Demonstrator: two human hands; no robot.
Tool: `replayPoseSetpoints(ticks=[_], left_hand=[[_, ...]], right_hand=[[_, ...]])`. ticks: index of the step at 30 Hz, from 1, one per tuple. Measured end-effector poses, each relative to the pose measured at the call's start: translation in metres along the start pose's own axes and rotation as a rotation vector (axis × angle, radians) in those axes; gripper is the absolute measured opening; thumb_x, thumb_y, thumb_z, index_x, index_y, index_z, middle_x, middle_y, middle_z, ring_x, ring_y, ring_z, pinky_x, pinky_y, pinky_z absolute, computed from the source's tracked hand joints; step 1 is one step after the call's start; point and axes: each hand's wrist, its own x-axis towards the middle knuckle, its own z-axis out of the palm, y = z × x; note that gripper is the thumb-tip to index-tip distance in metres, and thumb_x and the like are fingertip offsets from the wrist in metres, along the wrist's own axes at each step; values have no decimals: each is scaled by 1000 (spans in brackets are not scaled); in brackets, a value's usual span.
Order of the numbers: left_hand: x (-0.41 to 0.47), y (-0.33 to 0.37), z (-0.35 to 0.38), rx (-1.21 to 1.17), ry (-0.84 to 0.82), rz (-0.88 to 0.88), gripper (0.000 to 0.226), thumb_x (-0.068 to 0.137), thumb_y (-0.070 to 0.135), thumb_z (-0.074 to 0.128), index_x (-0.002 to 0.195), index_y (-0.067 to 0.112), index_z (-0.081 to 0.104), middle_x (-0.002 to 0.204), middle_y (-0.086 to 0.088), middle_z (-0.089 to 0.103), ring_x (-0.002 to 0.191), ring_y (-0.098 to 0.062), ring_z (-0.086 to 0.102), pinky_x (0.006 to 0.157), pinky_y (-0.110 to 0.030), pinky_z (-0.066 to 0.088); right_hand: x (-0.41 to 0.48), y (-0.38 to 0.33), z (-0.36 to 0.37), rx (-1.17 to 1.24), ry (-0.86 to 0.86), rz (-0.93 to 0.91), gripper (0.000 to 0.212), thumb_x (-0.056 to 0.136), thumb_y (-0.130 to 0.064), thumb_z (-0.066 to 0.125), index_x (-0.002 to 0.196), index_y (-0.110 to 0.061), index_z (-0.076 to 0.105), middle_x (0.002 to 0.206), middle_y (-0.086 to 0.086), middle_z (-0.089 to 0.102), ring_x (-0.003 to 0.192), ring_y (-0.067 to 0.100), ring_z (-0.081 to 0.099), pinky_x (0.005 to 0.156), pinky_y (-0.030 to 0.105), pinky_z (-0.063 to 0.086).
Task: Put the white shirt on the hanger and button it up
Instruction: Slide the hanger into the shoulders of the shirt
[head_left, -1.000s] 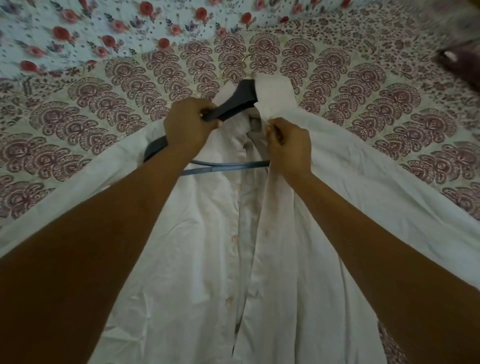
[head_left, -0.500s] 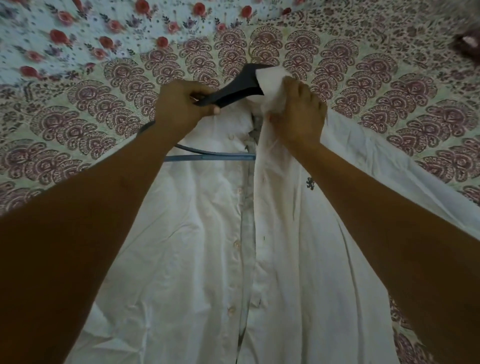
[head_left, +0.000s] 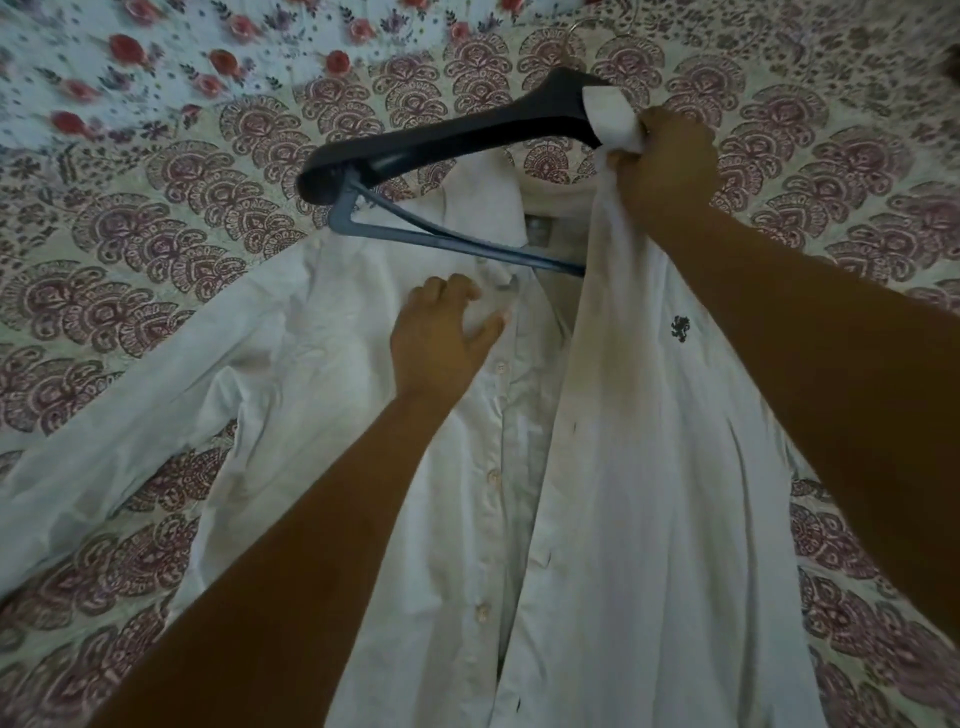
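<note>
Right hand (head_left: 670, 156) is clenched on the collar end of the white shirt (head_left: 649, 467), lifting that front panel and the dark hanger (head_left: 447, 137) with it. The far arm of the hanger seems tucked into that shoulder; I cannot see it under the cloth. Left hand (head_left: 439, 338) rests loosely spread on the other front panel, gripping nothing, just below the hanger's lower bar. By my reckoning the job is about half begun: one shoulder looks hung, the near arm of the hanger is bare, and every button (head_left: 493, 475) down the strip is undone. The shirt lies spread on a patterned bed cover (head_left: 156, 234), one sleeve trailing off; nothing else crowds it.
</note>
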Motion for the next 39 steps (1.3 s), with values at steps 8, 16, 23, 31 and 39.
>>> replayPoseSetpoints(ticks=[8, 16, 23, 31, 39], left_hand=[[43, 8, 13, -198, -107, -347, 27, 86, 23, 60, 70, 2, 62, 79, -17, 65, 74, -27, 61, 67, -32, 47], [54, -51, -45, -1089, 151, -835, 27, 99, 15, 37, 77, 18, 53, 73, 2, 56, 61, -7, 58, 63, -24, 52], [78, -59, -86, -1183, 93, -789, 36, 99, 15, 37, 76, 15, 65, 55, 6, 69, 55, -8, 66, 57, -22, 54], [103, -48, -120, -756, 46, -597, 7, 85, 28, 56, 79, 24, 57, 85, 4, 60, 91, -20, 60, 93, -38, 49], [100, 28, -73, -706, 35, -359, 19, 92, 20, 54, 90, 9, 69, 80, -3, 65, 74, -14, 54, 67, -19, 45]], right_hand=[[-5, 2, 5, 3, -12, -35, 26, 88, -20, 51, 107, -5, 59, 109, 18, 63, 100, 34, 59, 73, 33, 42], [-12, 5, 8, 52, -27, -85, 26, 86, -19, 52, 107, -3, 58, 107, 20, 62, 101, 37, 57, 73, 35, 42], [-11, 11, -2, 141, -75, -142, 27, 86, -16, 54, 109, -5, 61, 104, 23, 64, 96, 37, 59, 70, 34, 40], [-32, 24, 11, -49, -65, -109, 33, 87, -10, 48, 118, -6, 57, 111, 24, 61, 104, 40, 56, 80, 39, 43], [-27, -3, 28, -77, -8, 32, 30, 90, -15, 47, 117, -7, 56, 116, 18, 61, 108, 36, 56, 84, 37, 43]])
